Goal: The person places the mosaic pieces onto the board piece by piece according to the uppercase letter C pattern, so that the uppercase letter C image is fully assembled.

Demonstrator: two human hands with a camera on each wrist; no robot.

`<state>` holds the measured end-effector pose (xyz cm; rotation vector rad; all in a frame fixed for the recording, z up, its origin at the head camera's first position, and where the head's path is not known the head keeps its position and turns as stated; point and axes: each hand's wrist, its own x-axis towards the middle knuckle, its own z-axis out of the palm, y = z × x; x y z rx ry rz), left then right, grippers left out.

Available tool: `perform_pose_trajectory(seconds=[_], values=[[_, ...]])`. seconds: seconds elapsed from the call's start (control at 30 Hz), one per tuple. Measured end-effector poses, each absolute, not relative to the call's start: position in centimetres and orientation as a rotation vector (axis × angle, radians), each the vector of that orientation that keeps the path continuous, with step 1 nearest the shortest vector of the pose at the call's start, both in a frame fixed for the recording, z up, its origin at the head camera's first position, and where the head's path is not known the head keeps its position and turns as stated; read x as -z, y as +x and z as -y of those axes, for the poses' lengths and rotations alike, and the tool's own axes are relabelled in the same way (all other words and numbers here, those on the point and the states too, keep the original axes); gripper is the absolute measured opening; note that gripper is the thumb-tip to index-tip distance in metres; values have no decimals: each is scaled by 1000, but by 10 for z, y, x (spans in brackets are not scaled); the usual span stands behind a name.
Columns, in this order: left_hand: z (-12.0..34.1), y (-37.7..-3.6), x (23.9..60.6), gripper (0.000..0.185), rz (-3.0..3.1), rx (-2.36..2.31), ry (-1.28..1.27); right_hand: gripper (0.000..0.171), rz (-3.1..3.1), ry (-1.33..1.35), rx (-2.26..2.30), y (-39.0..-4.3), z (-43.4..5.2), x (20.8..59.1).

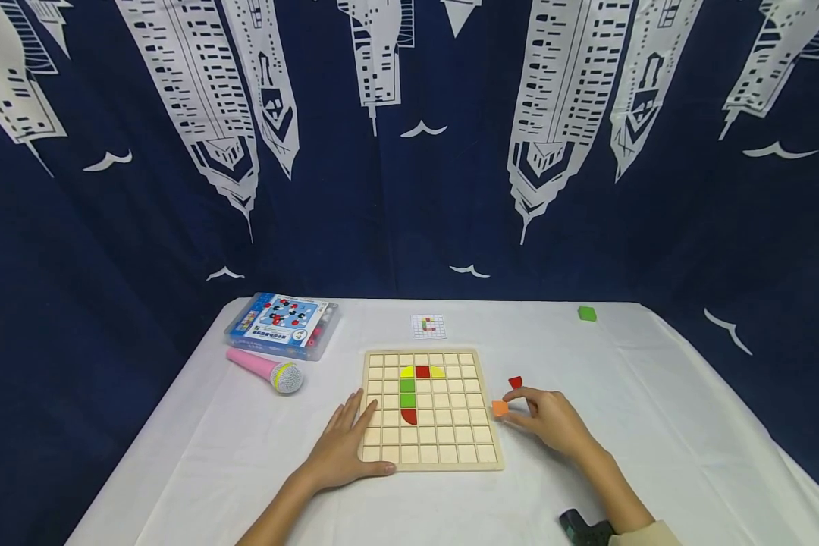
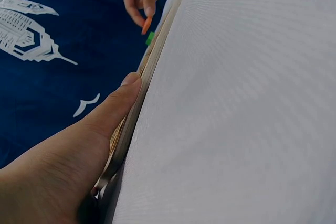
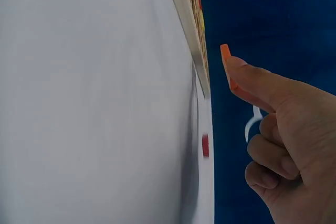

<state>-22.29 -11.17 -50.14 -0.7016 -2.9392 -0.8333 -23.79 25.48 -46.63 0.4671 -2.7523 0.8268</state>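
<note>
My right hand (image 1: 551, 422) pinches an orange square tile (image 1: 500, 408) between thumb and index finger, beside the right edge of a wooden grid board (image 1: 448, 453). In the right wrist view the orange tile (image 3: 226, 61) is raised off the table, the other fingers curled. My left hand (image 1: 344, 449) rests on the board's front left corner, fingers spread over the left edge, thumb along the front edge. Two green squares (image 1: 407, 393) form a column on the board, with a red quarter-circle (image 1: 409, 417) below. Above them a red square (image 1: 422, 371) sits between two yellow quarter-circles (image 1: 437, 372).
A small pattern card (image 1: 428, 327) lies behind the board. At the left are a blue plastic case (image 1: 283, 326) and a pink microphone (image 1: 259, 366). A red tile (image 1: 515, 382) lies near the right hand, a green tile (image 1: 587, 313) at the back right.
</note>
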Motion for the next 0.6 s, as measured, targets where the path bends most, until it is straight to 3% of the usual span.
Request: perform_pose_trajectory(seconds=[0.37,0.6], values=[[112,-222,500,110,2946,838,-709,23,2737,725,-890,-250,-179,464],[113,-223,501,110,2946,845,-701,22,2749,783,-847,-254,-155,469]])
